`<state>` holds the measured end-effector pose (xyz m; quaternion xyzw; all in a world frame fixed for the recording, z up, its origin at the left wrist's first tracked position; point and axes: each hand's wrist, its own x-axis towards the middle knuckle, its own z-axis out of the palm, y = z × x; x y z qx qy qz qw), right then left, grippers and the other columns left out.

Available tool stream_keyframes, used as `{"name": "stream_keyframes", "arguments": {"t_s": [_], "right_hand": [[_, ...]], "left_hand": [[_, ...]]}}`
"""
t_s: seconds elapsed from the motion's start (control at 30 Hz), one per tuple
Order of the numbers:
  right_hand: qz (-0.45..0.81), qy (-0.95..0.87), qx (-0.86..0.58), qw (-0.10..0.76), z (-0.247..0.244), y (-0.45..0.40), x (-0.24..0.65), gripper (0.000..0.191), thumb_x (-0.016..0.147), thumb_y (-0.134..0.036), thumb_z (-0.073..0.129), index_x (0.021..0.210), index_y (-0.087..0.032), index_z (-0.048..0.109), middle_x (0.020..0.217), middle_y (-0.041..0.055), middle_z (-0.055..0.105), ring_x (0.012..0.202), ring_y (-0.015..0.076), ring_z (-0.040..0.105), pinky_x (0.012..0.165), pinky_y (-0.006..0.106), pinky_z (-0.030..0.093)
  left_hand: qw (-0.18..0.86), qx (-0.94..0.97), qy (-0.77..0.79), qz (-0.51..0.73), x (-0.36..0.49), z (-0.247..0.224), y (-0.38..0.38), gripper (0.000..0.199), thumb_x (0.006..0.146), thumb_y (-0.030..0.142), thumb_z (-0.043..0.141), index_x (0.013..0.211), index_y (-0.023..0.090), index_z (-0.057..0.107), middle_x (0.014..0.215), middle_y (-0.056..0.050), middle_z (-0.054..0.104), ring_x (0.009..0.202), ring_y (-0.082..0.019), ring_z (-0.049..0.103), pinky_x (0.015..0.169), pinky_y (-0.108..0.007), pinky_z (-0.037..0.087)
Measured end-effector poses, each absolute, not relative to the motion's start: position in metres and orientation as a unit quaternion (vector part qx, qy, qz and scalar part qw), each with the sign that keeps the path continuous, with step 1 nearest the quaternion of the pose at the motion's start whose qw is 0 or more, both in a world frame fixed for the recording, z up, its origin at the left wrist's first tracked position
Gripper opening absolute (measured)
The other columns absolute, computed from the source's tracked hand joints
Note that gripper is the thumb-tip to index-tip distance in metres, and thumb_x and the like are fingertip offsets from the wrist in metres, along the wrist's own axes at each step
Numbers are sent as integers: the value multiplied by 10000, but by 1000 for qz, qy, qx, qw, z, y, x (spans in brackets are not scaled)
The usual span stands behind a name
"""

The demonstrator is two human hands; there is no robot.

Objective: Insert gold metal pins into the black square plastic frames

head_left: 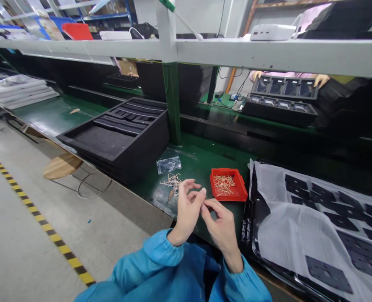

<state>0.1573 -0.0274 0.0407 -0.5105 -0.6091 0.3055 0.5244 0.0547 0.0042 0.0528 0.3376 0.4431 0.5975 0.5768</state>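
My left hand [189,209] and my right hand [219,220] meet at the fingertips above the front edge of the green bench [195,157]. Both pinch at the same spot, and whatever sits between the fingertips is too small or hidden to name. Just beyond my left hand lies a loose pile of thin, bent tan and metallic pieces [173,182], partly covered by the fingers. A red tray [241,193] with many thin tan pieces [224,184] in it stands past my right hand. Behind the pile is a clear plastic bag [168,164].
Black foam trays [148,142] are stacked at the left. On the right, white sheeting [286,235] carries flat black plates [327,272]. A shelf [268,54] crosses above the bench. Opposite, a co-worker's hands hold a black tray [285,87]. A wooden stool [62,165] stands left.
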Motion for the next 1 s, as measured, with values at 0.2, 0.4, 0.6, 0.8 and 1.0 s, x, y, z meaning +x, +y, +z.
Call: {"name": "stream_keyframes", "arguments": {"t_s": [0.2,0.4,0.6,0.8,1.0], "right_hand": [[270,-613,-513,538,47,-30,163,143,965,-197,619,958,-229,758,907,17,756,806,140,707,733,236,557],[234,-646,-500,528,60,-43,156,153,954,-148,610,936,-227,740,888,15,748,803,144,711,753,247,559],[57,-668,-529,520,76,-60,182,220,921,-90,638,1063,-236,720,1014,50,752,924,177,712,879,311,557],[130,-585,-646,473,36,-28,212,247,936,-306,644,1128,-188,746,914,74,733,594,175,658,586,332,574],[342,-516,-560,550,41,-43,175,240,921,-376,713,1108,-230,748,901,21,741,677,132,670,653,243,576]], "left_hand": [[389,626,401,545,33,54,-2,90,919,206,694,936,214,782,1141,-85,638,1056,-216,647,890,-319,551],[454,526,426,580,22,54,2,140,906,276,750,818,168,762,753,-29,663,721,-151,634,669,-234,518],[359,395,455,713,-16,66,24,234,952,417,712,923,188,674,758,26,644,670,-92,584,674,-187,504],[418,498,492,580,-9,74,14,164,950,312,706,1039,176,731,846,-35,749,753,-153,719,723,-240,582],[482,613,425,460,23,66,-5,224,1001,248,582,1200,211,678,859,-18,737,794,-162,740,764,-255,599]]}}
